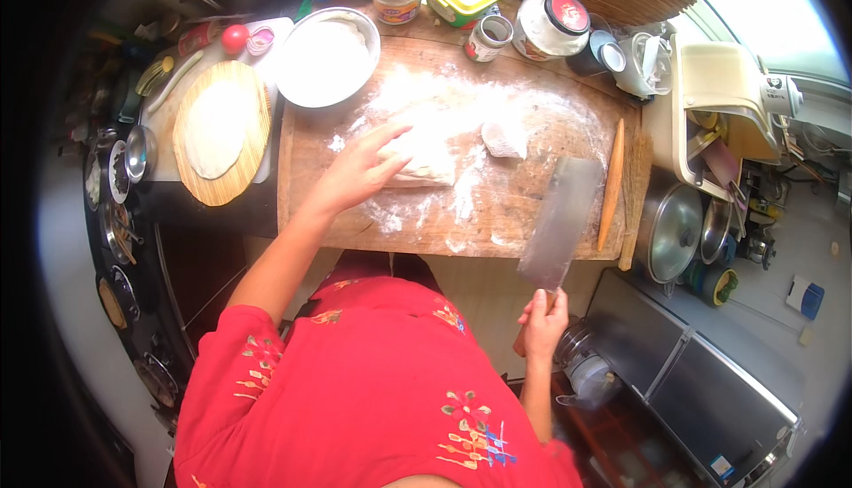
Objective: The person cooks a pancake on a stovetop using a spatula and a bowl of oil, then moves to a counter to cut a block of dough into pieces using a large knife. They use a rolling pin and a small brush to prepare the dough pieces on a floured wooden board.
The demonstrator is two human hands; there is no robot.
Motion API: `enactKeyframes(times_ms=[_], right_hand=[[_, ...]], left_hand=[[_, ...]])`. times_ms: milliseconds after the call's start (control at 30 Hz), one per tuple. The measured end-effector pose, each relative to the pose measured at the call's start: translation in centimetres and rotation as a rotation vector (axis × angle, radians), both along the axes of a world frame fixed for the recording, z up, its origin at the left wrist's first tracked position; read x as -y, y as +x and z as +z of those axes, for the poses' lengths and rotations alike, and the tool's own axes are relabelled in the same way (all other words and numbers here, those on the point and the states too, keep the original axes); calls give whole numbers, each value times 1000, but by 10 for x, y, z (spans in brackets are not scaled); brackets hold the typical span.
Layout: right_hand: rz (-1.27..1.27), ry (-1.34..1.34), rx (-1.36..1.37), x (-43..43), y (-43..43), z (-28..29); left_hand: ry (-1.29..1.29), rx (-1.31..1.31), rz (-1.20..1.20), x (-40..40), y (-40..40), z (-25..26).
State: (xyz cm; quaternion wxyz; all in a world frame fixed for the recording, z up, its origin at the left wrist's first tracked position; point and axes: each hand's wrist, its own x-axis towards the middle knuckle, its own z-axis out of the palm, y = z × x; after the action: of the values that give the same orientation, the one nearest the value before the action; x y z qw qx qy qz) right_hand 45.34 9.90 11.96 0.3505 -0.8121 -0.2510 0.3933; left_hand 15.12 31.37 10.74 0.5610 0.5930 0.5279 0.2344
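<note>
My right hand (546,325) grips the wooden handle of a broad Chinese cleaver (562,212). Its blade points away from me, over the right front part of a floured wooden board (346,228). On the board's middle lies a pale slab of dough (426,172), its far part washed out by glare. My left hand (366,168) is at the dough's left side with fingers spread; whether the fingertips press on it cannot be made out. A smaller whitish lump (504,140), perhaps dough or cloth, sits right of the slab.
A tapered rolling pin (611,185) and a straw brush (637,202) line the board's right edge. Back left stands a metal bowl (373,25); left of it, flattened dough (214,125) covers a round wooden mat (249,178). Several jars, including a red-lidded one (532,29), stand behind.
</note>
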Motion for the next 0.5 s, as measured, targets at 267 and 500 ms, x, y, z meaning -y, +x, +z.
enactKeyframes(times_ms=[267, 500], right_hand=[[209, 44, 266, -57, -60, -44], [147, 176, 436, -68, -9, -30]], left_hand=[[-72, 343, 178, -58, 88, -49], [-128, 403, 290, -61, 74, -46]])
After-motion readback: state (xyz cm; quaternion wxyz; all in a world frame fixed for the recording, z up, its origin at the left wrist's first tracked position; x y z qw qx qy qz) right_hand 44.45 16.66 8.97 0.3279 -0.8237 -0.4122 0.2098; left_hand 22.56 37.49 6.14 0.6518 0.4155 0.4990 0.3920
